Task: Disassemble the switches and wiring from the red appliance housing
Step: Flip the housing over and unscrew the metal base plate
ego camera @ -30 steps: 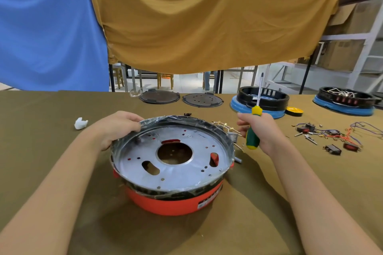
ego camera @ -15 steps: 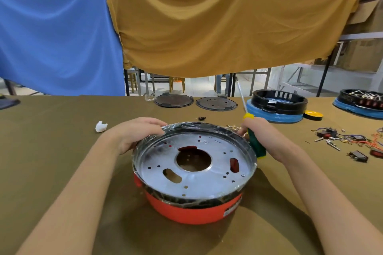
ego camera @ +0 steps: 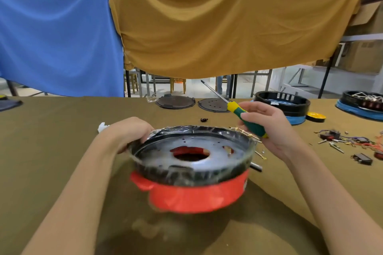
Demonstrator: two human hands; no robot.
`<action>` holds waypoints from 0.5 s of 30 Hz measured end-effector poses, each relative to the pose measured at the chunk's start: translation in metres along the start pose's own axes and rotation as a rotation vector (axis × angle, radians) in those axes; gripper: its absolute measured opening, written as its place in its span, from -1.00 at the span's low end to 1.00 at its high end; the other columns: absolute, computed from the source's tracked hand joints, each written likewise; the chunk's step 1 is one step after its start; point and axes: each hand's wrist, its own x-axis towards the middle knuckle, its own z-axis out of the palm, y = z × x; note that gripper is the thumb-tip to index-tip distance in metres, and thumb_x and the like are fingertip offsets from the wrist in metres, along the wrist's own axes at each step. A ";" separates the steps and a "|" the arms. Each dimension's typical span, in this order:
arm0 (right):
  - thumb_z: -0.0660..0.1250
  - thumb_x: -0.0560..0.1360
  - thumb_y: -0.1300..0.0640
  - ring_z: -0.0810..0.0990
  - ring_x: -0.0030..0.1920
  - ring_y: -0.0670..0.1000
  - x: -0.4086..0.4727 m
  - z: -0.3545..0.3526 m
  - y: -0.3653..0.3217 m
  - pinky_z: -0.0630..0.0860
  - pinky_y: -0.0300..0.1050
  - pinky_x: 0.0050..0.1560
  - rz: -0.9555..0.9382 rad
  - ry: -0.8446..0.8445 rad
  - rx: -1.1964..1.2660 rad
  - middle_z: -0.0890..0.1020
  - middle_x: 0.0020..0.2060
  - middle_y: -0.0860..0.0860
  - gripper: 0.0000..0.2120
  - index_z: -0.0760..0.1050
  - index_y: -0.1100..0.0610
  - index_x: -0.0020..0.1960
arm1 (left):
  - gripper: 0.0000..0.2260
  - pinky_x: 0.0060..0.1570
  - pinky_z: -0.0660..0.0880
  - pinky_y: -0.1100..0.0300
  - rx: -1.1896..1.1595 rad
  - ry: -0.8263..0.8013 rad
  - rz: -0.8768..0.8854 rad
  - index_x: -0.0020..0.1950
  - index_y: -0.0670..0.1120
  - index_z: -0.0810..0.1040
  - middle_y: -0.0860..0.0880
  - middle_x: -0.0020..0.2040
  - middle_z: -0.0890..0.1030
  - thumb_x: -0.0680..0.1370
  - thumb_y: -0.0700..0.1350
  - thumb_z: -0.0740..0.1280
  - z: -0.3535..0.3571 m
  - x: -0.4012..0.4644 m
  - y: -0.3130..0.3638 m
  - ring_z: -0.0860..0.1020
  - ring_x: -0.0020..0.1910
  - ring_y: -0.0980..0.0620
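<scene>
A: Status on the red appliance housing (ego camera: 194, 196)?

B: Sitting on the bench (ego camera: 51, 151), between both hands, slightly blurred. Black ring and perforated metal plate (ego camera: 192, 151) on top, covered in clear film. Red shows through the plate's centre hole.

A: Left hand?

B: Left hand (ego camera: 126, 132) is on the far-left rim of the housing, fingers (ego camera: 145, 130) curled over the edge, gripping it.

A: Right?

B: Right hand (ego camera: 271, 130) holds a screwdriver (ego camera: 246, 119), green handle with yellow ends. Fingers wrapped round the handle, just above the housing's far-right rim. Shaft points up and away to the left, tip clear of everything.

A: Wiring?

B: Some thin bare leads (ego camera: 246, 133) stick out at the rim right below the right fingers. Can't tell what they connect to. A short metal stub (ego camera: 256, 166) projects from the housing side under that wrist.

A: Anything else around?

B: Right of the right hand: loose pile of switches and wires (ego camera: 350, 141) on the bench. Beyond the fingers: two round dark plates (ego camera: 176, 101), a black-and-blue housing (ego camera: 284, 103), a yellow-and-black disc (ego camera: 316, 116). White scrap (ego camera: 102, 126) just behind the left hand.
</scene>
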 end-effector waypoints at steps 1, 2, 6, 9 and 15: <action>0.38 0.47 0.35 0.64 -0.18 0.03 0.000 -0.001 0.000 0.60 -0.22 -0.16 0.013 -0.007 0.043 0.69 -0.16 0.10 -0.76 0.67 0.17 0.10 | -0.60 -0.47 0.23 0.29 -0.001 0.010 -0.005 0.02 -0.33 0.59 -0.19 -0.21 0.50 0.28 -0.39 0.11 -0.001 0.001 -0.002 0.36 -0.40 -0.08; 0.36 0.47 0.37 0.64 -0.16 0.04 0.000 -0.001 -0.001 0.60 -0.22 -0.11 0.017 -0.006 0.068 0.69 -0.16 0.11 -0.74 0.67 0.18 0.10 | -0.63 -0.53 0.19 0.32 -0.007 0.020 -0.013 0.01 -0.34 0.57 -0.18 -0.22 0.47 0.29 -0.38 0.12 -0.001 0.002 -0.003 0.32 -0.42 -0.06; 0.44 0.44 0.38 0.71 -0.13 0.15 0.002 0.002 0.001 0.62 -0.21 -0.12 -0.029 0.089 0.103 0.71 -0.14 0.10 -0.77 0.60 0.20 0.07 | -0.79 -0.48 0.30 0.30 0.016 -0.045 -0.103 -0.15 -0.09 0.41 -0.09 -0.28 0.35 0.26 -0.25 0.13 0.004 -0.003 0.002 0.27 -0.39 -0.03; 0.53 0.40 0.26 0.71 -0.17 0.12 0.002 0.009 0.002 0.63 -0.18 -0.11 -0.069 0.128 0.001 0.70 -0.15 0.11 -0.79 0.61 0.18 0.01 | -0.80 -0.18 0.46 0.11 0.081 -0.056 -0.075 -0.04 -0.06 0.49 0.00 -0.14 0.52 0.41 -0.01 0.24 0.006 0.002 0.002 0.48 -0.20 -0.03; 0.48 0.48 0.11 0.59 -0.42 -0.01 0.004 0.022 -0.001 0.52 -0.21 -0.45 -0.222 0.204 -0.259 0.66 -0.34 0.05 -0.86 0.56 0.15 -0.13 | -0.68 0.15 0.35 0.13 0.179 -0.051 0.165 0.25 -0.06 0.54 0.10 0.19 0.54 0.60 0.11 0.31 0.020 0.014 0.001 0.51 0.17 0.02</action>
